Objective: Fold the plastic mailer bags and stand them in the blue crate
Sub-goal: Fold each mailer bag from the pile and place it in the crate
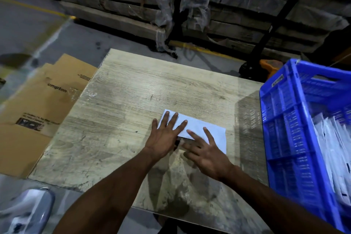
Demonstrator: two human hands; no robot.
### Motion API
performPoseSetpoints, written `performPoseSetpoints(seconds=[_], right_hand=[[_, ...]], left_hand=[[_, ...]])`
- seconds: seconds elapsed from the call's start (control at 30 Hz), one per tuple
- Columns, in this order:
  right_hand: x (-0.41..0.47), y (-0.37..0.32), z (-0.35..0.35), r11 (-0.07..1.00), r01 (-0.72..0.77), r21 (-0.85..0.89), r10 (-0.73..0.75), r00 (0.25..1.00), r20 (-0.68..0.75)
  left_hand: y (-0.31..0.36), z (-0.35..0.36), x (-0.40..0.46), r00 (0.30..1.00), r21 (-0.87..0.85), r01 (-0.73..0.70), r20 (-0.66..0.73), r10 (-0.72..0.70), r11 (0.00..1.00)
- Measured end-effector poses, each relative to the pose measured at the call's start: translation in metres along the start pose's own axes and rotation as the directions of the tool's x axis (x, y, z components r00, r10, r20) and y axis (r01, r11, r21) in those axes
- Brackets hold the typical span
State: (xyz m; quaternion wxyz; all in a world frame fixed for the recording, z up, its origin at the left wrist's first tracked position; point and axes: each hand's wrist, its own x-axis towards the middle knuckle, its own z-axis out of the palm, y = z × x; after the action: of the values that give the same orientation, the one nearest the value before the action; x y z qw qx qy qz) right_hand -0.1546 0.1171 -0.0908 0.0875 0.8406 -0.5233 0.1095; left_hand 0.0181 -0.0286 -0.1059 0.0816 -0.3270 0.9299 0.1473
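Note:
A white plastic mailer bag (197, 126), folded into a narrow strip, lies flat on the wooden table (133, 100) right of centre. My left hand (165, 135) presses on the bag's left end with spread, straight fingers. My right hand (205, 150) lies flat on its right half, fingers straight. The blue crate (281, 125) stands at the table's right edge, and several folded white mailer bags (334, 150) stand upright inside it.
Flattened cardboard boxes (43, 104) lie on the floor left of the table. A pile of white plastic bags (24, 213) shows at the bottom left. Wrapped stacks of boards (171, 5) fill the background, with an orange pallet jack part (269, 66) behind the crate.

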Motion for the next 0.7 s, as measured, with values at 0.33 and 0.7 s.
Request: performPoseSetpoints(seconds=[0.33,0.7], right_hand=[[0.019,0.043,-0.012,0.994,-0.079,-0.079,0.08,0.997,0.009],[0.011,0.082,-0.063,0.9,-0.432,0.063,0.422,0.898,0.127]], left_hand=[[0.001,-0.003,0.0,0.936,-0.25,-0.074,-0.351,-0.019,0.966],[0.02,0.046,-0.015,0.978,0.033,0.047,-0.207,-0.039,0.998]])
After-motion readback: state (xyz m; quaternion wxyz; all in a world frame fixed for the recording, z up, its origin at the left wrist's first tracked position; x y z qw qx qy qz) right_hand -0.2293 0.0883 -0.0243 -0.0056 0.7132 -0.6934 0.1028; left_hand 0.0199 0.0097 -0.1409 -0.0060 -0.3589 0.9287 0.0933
